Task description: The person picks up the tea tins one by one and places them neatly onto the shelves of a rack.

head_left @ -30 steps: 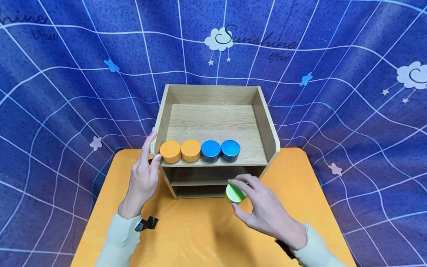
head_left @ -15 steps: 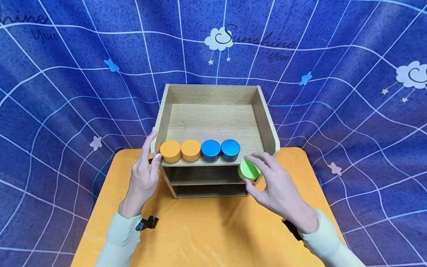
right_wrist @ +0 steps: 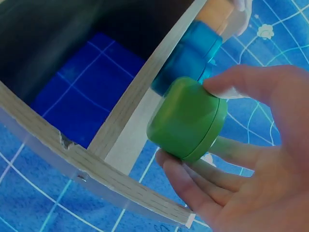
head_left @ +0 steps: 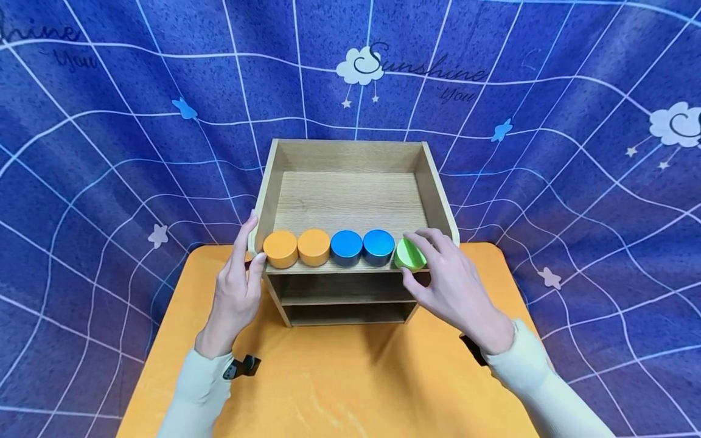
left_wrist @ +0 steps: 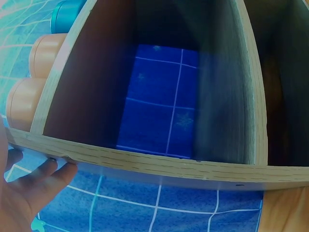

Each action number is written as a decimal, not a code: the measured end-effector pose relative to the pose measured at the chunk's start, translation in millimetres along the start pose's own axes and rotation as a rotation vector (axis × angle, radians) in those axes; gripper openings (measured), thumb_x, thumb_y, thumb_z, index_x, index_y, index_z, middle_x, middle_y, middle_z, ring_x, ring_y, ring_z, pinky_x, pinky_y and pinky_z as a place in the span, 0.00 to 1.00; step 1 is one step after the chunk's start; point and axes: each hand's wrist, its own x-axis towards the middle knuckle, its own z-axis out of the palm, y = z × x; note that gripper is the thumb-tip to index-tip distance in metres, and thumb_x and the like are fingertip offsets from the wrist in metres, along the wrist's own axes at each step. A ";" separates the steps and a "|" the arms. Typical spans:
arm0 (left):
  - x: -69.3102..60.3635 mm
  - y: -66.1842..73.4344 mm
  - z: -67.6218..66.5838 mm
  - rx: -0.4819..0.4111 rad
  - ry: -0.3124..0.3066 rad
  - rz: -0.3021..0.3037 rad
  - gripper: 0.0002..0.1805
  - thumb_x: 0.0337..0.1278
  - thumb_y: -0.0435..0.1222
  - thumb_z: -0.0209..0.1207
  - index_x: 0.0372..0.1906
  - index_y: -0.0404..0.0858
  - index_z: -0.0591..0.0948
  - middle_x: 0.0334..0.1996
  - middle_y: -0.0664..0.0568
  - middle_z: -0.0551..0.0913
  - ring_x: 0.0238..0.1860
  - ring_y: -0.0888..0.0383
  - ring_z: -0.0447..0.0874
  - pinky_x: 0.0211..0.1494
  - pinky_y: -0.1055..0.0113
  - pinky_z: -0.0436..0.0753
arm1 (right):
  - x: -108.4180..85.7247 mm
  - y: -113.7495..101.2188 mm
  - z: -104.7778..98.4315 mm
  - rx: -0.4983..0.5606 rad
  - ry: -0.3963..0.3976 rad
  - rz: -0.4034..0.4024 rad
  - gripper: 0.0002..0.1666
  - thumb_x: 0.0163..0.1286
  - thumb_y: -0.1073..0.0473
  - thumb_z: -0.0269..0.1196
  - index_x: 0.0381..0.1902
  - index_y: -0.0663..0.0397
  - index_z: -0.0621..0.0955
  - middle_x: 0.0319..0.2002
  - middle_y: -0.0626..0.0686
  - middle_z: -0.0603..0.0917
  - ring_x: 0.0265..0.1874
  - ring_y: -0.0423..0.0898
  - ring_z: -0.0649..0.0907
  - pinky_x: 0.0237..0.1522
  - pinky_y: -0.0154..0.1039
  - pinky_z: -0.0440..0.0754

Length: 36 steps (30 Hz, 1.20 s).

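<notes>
My right hand (head_left: 456, 286) holds a small green lidded tin (right_wrist: 186, 121) between thumb and fingers. The tin is at the front right of the wooden shelf's top (head_left: 350, 194), beside two blue tins, the nearer being this blue tin (head_left: 378, 246); whether its base touches the board is unclear. Two orange tins, one of them this orange tin (head_left: 281, 248), continue the row to the left. At the shelf's left side panel (head_left: 265, 201), my left hand (head_left: 237, 292) holds the front edge, fingers outside and thumb by the end orange tin.
Beneath the top, the shelf unit has open compartments (head_left: 334, 288). It stands on an orange tabletop (head_left: 328, 377). A blue curtain (head_left: 350, 97) with white lines surrounds the back and sides. The right side panel (head_left: 435, 194) rises close to my right hand.
My right hand has carried the green tin up and rightward from in front of the shelf to the right end of the row. The left hand stays in place.
</notes>
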 end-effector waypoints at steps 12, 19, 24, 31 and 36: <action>0.1 1.1 0.8 -0.013 0.012 -0.004 0.33 0.84 0.33 0.52 0.86 0.42 0.60 0.83 0.52 0.66 0.74 0.44 0.74 0.71 0.47 0.74 | 14.1 1.6 -0.1 -0.066 -0.101 0.035 0.32 0.68 0.56 0.70 0.67 0.63 0.81 0.59 0.62 0.82 0.48 0.59 0.84 0.36 0.52 0.85; 0.1 0.8 0.8 -0.013 0.005 -0.005 0.34 0.84 0.32 0.52 0.87 0.43 0.59 0.83 0.53 0.65 0.74 0.44 0.74 0.71 0.46 0.74 | 18.9 3.3 1.8 -0.108 -0.134 0.041 0.31 0.68 0.56 0.70 0.66 0.65 0.81 0.59 0.64 0.82 0.49 0.60 0.84 0.39 0.53 0.87; -0.1 0.6 1.3 -0.013 0.014 -0.007 0.33 0.85 0.34 0.51 0.86 0.43 0.60 0.83 0.52 0.66 0.75 0.44 0.73 0.72 0.49 0.74 | 21.4 4.4 4.1 -0.131 -0.155 0.032 0.30 0.69 0.58 0.70 0.66 0.65 0.80 0.59 0.65 0.82 0.48 0.62 0.85 0.41 0.55 0.87; 1.1 2.2 0.7 -0.017 0.012 0.004 0.35 0.81 0.28 0.53 0.86 0.42 0.60 0.83 0.51 0.66 0.72 0.44 0.76 0.71 0.45 0.74 | 23.1 5.1 5.7 -0.152 -0.163 0.015 0.29 0.69 0.59 0.70 0.65 0.65 0.80 0.57 0.65 0.82 0.45 0.62 0.85 0.39 0.55 0.87; 0.9 1.9 0.3 -0.019 0.010 0.002 0.36 0.81 0.28 0.53 0.86 0.42 0.60 0.83 0.51 0.66 0.63 0.44 0.81 0.67 0.44 0.76 | 22.3 4.7 5.6 -0.156 -0.169 0.013 0.29 0.69 0.59 0.71 0.64 0.65 0.80 0.57 0.65 0.83 0.43 0.61 0.85 0.38 0.55 0.87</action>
